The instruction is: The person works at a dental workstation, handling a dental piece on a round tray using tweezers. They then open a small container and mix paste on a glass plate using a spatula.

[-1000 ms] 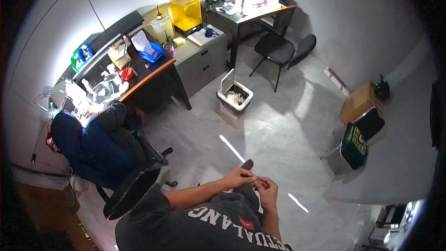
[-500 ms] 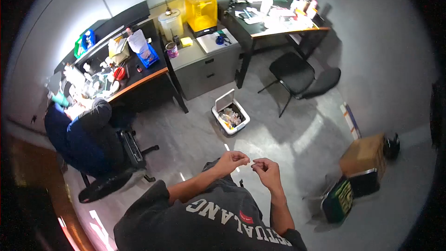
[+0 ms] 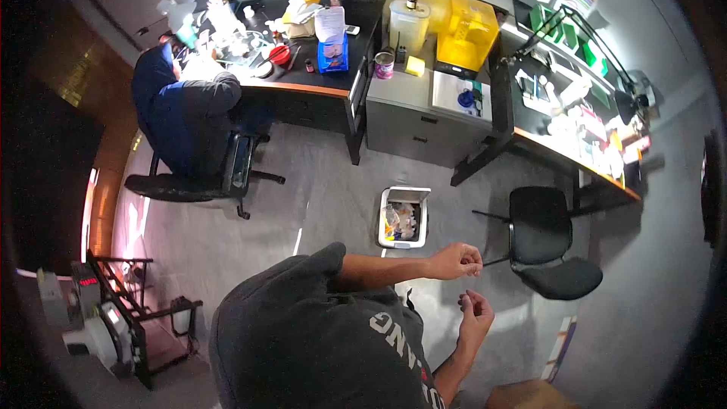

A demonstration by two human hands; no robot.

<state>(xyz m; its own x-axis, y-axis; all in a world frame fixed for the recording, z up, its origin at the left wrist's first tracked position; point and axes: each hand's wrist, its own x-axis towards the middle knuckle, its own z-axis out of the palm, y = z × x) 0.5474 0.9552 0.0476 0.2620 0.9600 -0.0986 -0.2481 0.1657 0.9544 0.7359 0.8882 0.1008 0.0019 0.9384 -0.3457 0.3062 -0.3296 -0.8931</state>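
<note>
My left hand is held in front of my body with its fingers curled and the thumb near the fingertips. Just below it in the view is my right hand, its thumb and fingers pinched together. A small gap separates the two hands. Whatever either pinch may hold is too small to make out. Beyond my left forearm, an open white bin with mixed waste inside stands on the floor.
A black chair is close on the right, before a lit workbench. A grey cabinet carries a yellow-covered machine. A co-worker sits at the left bench. A cardboard box sits at bottom right.
My view has turned to the right, and my body and both hands have turned with it. The hands remain near each other with fingers curled. More of the room at lower left shows.
</note>
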